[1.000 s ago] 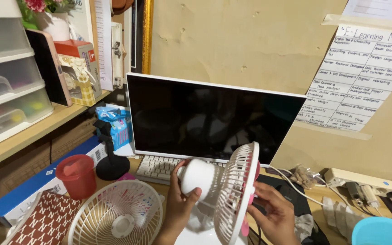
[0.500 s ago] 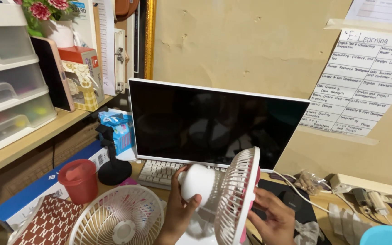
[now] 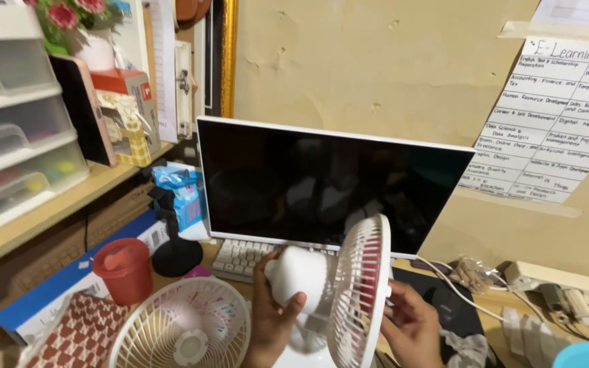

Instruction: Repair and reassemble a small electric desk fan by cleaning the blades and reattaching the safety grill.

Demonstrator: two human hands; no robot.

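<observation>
A small white desk fan [image 3: 356, 300] stands upright at the bottom middle, seen edge-on, with pink blades behind its rear grille. My left hand [image 3: 267, 320] wraps around the white motor housing [image 3: 298, 276] at the back. My right hand [image 3: 410, 327] holds the front rim of the fan on its right side. A loose white fan grille [image 3: 182, 330] lies flat on the desk to the left of my left hand.
A dark monitor [image 3: 328, 184] and white keyboard [image 3: 240, 259] sit behind the fan. A red cup [image 3: 124, 269], a black round stand [image 3: 175, 255] and a blue box [image 3: 69, 286] are at left. Shelves with plastic drawers [image 3: 15, 136] fill the far left. Cables and a power strip [image 3: 553, 279] lie at right.
The view has moved closer and slightly lower. Both hands keep hold of the fan in much the same pose; the loose grille has not moved.
</observation>
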